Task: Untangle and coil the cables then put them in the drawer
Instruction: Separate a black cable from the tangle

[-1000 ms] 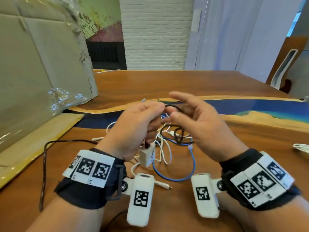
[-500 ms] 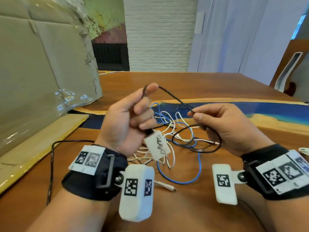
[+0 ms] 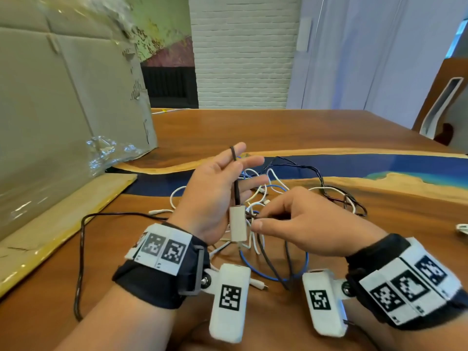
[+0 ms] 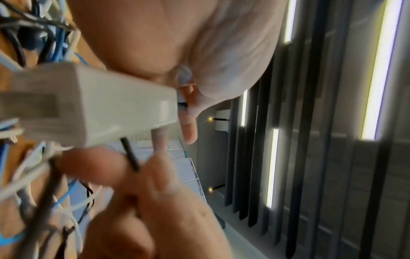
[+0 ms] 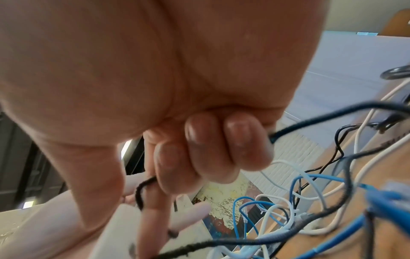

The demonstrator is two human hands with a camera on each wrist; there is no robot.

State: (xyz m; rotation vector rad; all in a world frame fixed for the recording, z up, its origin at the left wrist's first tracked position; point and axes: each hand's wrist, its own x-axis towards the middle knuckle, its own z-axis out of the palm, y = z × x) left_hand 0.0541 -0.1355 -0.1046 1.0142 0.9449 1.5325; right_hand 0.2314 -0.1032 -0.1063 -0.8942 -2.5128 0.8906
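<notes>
My left hand (image 3: 215,188) is raised with its palm turned right and its fingers spread straight. A black cable (image 3: 236,188) hooks over the index fingertip and runs down the palm to a white adapter block (image 3: 238,225) (image 4: 93,103). Next to the block, my right hand (image 3: 260,221) pinches the same black cable (image 4: 131,157) between thumb and fingertips. Its other fingers (image 5: 221,145) are curled. Under both hands lies a tangle of white, blue and black cables (image 3: 273,188) (image 5: 299,201) on the wooden table (image 3: 253,127).
A large cardboard box (image 3: 63,110) stands at the left with flat cardboard (image 3: 50,224) at its foot. A black lead (image 3: 81,249) trails along the table's left side. A white cable end (image 3: 462,230) shows at the right edge. A chair (image 3: 443,97) stands beyond the far right corner.
My left fingers have straightened out of their curled grip, leaving the black cable hooked on the index finger. My right hand has moved in to the adapter block, still pinching the cable.
</notes>
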